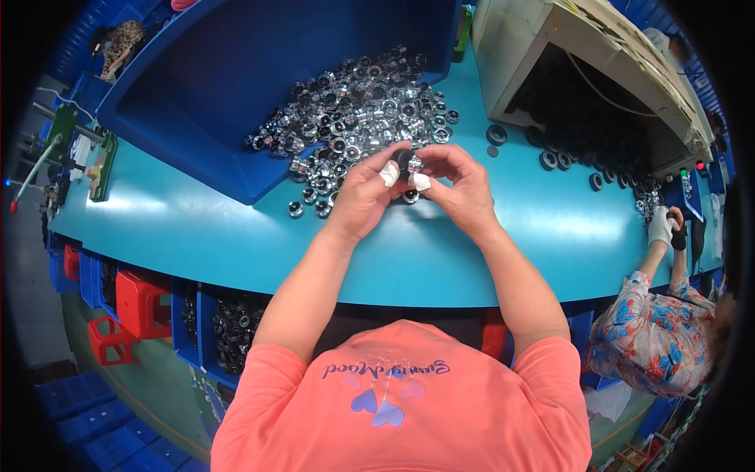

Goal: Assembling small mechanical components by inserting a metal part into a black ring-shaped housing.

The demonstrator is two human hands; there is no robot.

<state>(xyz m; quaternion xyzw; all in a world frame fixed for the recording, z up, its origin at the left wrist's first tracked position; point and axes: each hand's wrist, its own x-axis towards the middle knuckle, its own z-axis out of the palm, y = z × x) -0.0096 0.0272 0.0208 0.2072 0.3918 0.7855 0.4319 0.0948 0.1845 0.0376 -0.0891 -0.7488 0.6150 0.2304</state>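
Observation:
Both my hands meet at the near edge of a heap of shiny chrome wheel hubs [370, 106] on the turquoise table [377, 263]. My left hand [358, 195] is closed on a small black rubber ring [403, 159]. Against that ring, my right hand [465, 191] pinches a chrome wheel hub [415, 164]. White wrapping covers both thumb tips. How far the hub sits inside the ring is hidden by my fingers. A few loose hubs [322, 208] lie just left of my left hand.
A large blue bin [193, 118] lies tipped behind the hubs. To the right, an off-white box [515, 59] opens onto black rings [548, 160]. A co-worker [657, 334] handles parts at the right end. Red stools [141, 303] and a blue crate [208, 322] stand below the table's left side.

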